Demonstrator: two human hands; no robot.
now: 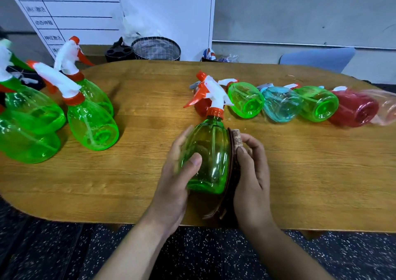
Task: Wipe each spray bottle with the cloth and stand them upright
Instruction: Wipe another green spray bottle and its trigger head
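Hands flank my translucent green bottle (pixel 206 157) over the wooden table (pixel 300 172): left hand (pixel 177 172) wraps its ribbed body, right hand (pixel 250 172) pinches the nubbly brown cloth (pixel 233 149) against its side

We see bare worktop (pixel 150 99) open between the standing green bottles (pixel 92 125) at frame left and the row of lying bottles (pixel 280 104) blocking the upper right, with bare wood below that row.

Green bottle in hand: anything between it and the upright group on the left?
Nothing visible. The green bottle, gripped by the left hand with the right hand pressing the cloth to it, has bare table up to the upright bottles.
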